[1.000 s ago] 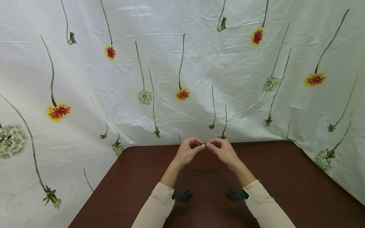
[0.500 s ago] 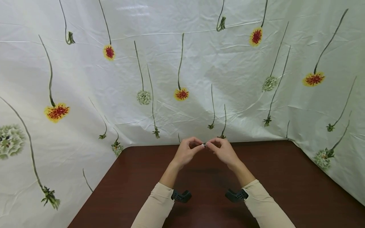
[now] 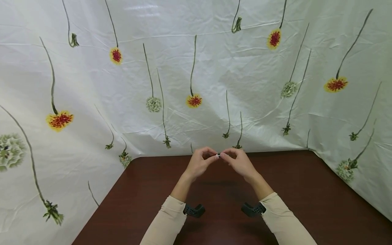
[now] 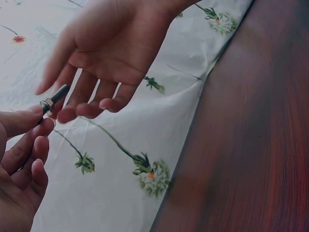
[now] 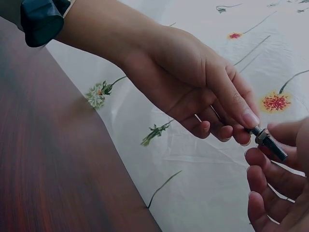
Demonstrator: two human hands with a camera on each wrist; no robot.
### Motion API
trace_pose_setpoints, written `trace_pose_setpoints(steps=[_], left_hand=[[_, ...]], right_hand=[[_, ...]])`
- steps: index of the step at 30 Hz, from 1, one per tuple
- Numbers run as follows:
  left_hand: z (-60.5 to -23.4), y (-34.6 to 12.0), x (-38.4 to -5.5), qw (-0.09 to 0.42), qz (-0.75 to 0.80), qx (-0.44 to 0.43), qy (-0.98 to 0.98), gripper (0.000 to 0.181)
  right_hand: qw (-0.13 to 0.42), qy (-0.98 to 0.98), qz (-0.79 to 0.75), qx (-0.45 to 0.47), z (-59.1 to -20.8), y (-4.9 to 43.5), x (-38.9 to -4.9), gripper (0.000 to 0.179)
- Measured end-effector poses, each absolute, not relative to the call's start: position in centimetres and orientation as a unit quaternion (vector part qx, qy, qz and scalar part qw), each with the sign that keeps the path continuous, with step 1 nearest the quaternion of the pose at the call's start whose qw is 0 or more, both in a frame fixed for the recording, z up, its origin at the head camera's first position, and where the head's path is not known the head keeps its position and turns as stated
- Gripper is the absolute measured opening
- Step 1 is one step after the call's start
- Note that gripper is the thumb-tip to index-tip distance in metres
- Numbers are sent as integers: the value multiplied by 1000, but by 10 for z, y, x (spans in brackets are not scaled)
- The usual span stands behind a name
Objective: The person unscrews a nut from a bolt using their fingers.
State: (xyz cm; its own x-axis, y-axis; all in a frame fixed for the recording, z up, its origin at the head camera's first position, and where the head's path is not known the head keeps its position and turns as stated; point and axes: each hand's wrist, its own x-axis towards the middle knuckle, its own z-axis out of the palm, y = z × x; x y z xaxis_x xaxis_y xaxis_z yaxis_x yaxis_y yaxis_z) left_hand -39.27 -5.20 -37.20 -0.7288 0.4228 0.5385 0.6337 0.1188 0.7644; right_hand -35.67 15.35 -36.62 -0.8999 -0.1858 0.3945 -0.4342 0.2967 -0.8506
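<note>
A small metal bolt (image 5: 277, 149) with a flange nut (image 5: 261, 137) on its thread is held between both hands, raised over the far part of the table. My left hand (image 3: 196, 165) pinches one end of the bolt between thumb and index finger, hiding that end. The free threaded end (image 4: 61, 92) points toward my right hand (image 3: 240, 165). In the right wrist view, the right thumb and index finger (image 5: 256, 157) curl around the nut from either side, fingertips right at it. The right hand's other fingers fan out loosely beneath.
A dark red-brown table (image 3: 220, 211) lies under both forearms. Behind it hangs a white cloth (image 3: 260, 75) printed with flowers, meeting the table's far edge. Each wrist carries a dark strap (image 3: 194, 211) over a cream sleeve (image 3: 166, 221).
Both hands hold nearly the same place and pose; the small gap between the fingertips and the bolt shifts slightly. The whole head view drifts a little to the left.
</note>
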Motion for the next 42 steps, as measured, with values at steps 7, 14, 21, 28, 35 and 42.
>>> trace_pose_setpoints(steps=[7,14,21,28,35,42], left_hand=[[-371,-52,-395,97,-559,-364,-738,9],[-370,-53,-395,102,-564,-366,-734,9],[-368,-53,-395,97,-568,-366,-731,9],[-367,-55,-393,99,-572,-364,-729,9],[-370,-55,-393,91,-561,-362,-738,10],[-371,-54,-393,87,-565,-362,-737,8]], right_hand=[[118,-798,554,208,-364,155,-358,20],[103,-797,560,202,-364,153,-359,31],[124,-794,559,202,-362,153,-360,23],[115,-791,563,212,-363,153,-360,27],[118,-790,565,206,-367,154,-360,23],[109,-787,571,204,-365,154,-355,29]])
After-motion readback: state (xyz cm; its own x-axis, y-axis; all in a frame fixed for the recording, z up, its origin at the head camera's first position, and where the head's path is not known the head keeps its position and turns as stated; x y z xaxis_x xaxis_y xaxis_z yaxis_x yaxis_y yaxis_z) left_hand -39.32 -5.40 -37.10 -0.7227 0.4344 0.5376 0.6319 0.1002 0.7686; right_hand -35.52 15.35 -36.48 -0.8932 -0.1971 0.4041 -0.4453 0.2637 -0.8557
